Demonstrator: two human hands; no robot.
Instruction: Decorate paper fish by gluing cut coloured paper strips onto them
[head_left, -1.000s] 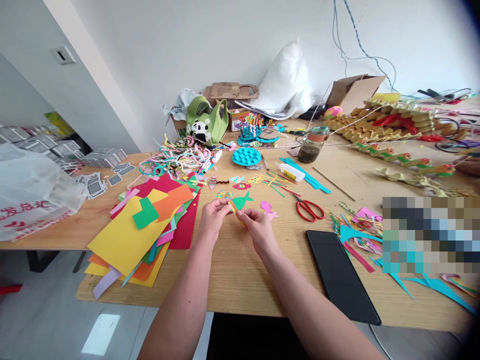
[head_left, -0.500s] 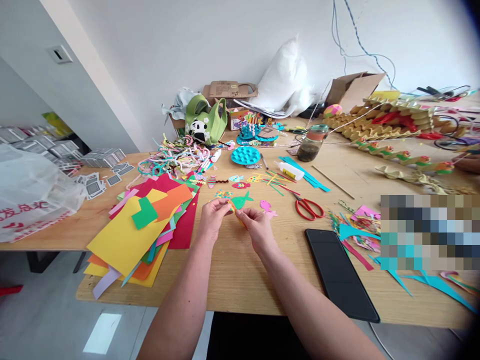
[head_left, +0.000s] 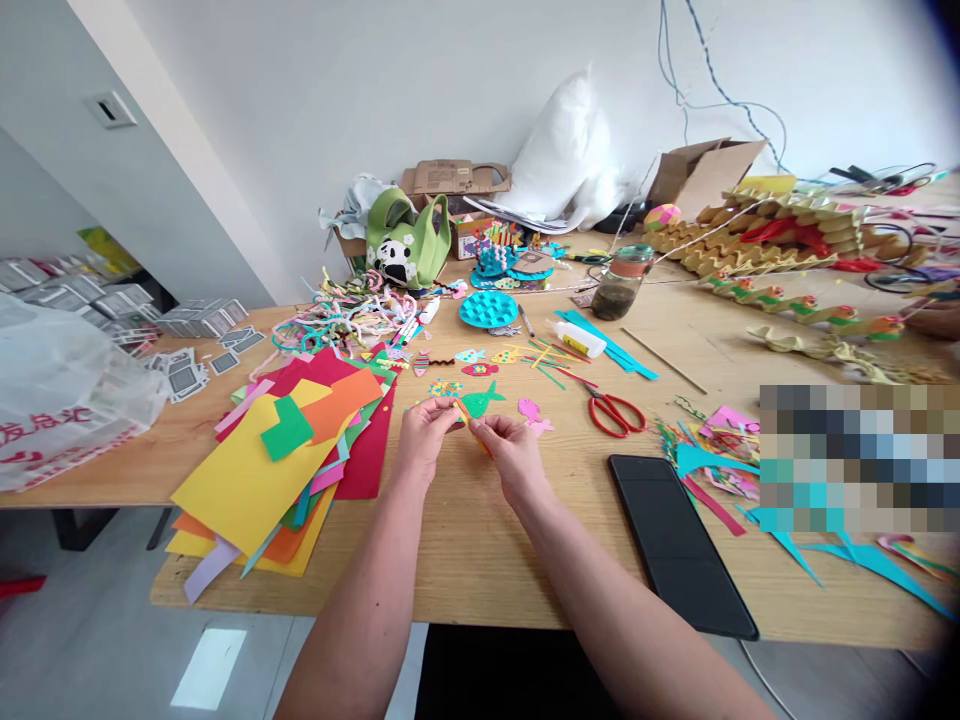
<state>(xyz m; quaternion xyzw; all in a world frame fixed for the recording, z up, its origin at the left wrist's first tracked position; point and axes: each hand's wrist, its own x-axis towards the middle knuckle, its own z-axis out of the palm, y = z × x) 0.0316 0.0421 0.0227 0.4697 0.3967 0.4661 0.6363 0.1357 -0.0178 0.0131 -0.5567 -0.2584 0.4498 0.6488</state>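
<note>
Between my two hands is a narrow orange-yellow paper strip [head_left: 468, 419]. My left hand [head_left: 427, 437] pinches its upper end, and my right hand [head_left: 510, 452] pinches it lower down, the fingers of both closed. Part of the strip is hidden by the fingers. Just beyond them lies a green paper fish [head_left: 478, 402], partly covered by my fingertips. A pink paper fish [head_left: 529, 410] rests right of it. Farther back are a red paper fish [head_left: 480, 370], a yellow one [head_left: 506, 356] and a pale blue one [head_left: 471, 355].
Coloured paper sheets [head_left: 232, 480] are piled at left. Red-handled scissors [head_left: 616, 414], a black phone [head_left: 679, 545] and a glue bottle [head_left: 581, 340] lie at right. A glass jar [head_left: 622, 285] stands behind. Paper scraps [head_left: 724, 450] and egg-carton pieces [head_left: 806, 300] spread along the right side.
The view has shifted very slightly. Both hands keep their pinch on the paper strip, in almost the same place.
</note>
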